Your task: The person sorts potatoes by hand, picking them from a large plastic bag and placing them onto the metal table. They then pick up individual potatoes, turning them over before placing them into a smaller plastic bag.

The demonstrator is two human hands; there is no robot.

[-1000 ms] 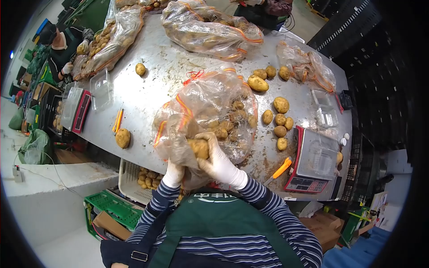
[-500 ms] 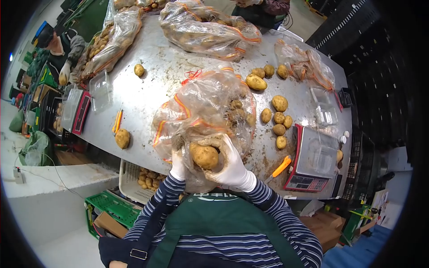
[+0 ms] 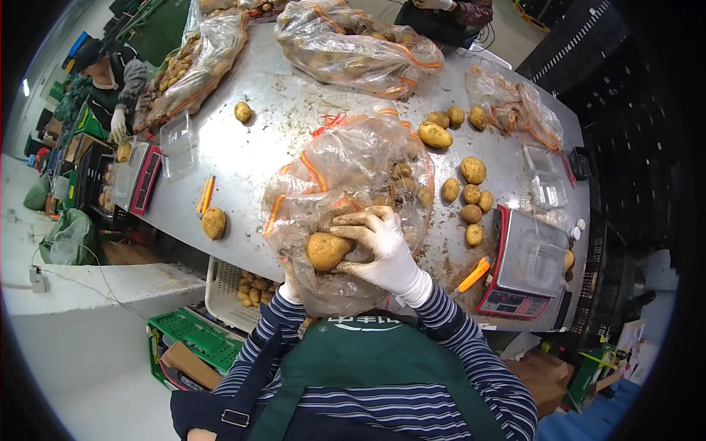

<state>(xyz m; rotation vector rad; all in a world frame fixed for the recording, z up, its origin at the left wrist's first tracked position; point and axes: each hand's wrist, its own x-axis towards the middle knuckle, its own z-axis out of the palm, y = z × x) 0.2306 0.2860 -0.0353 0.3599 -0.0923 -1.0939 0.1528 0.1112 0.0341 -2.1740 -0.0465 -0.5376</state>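
Note:
A large potato (image 3: pixel 327 251) is at the mouth of a clear plastic bag (image 3: pixel 353 158) with orange-yellow stripes and a red tie. My right hand (image 3: pixel 390 253), in a soiled white glove, closes its fingers and thumb on the potato's right side. At the bag's lower left edge, my gloved left hand (image 3: pixel 292 283) grips the plastic; its fingertips are mostly hidden by the bag. More potatoes (image 3: pixel 401 184) show through the film on the right side of the bag.
Loose potatoes (image 3: pixel 473 170) lie right of the bag, near an orange-handled knife (image 3: pixel 474 274) and a weighing scale (image 3: pixel 522 264). Fuller potato bags (image 3: pixel 353 51) rest farther back. A white crate (image 3: pixel 228 298) sits below the table's edge. Another person (image 3: pixel 114 81) stands at left.
My right hand has turned, its fingers now reaching over the potato's upper right. The potato has tilted slightly. My left hand has dropped lower behind the bag's edge, and the view has shifted a little.

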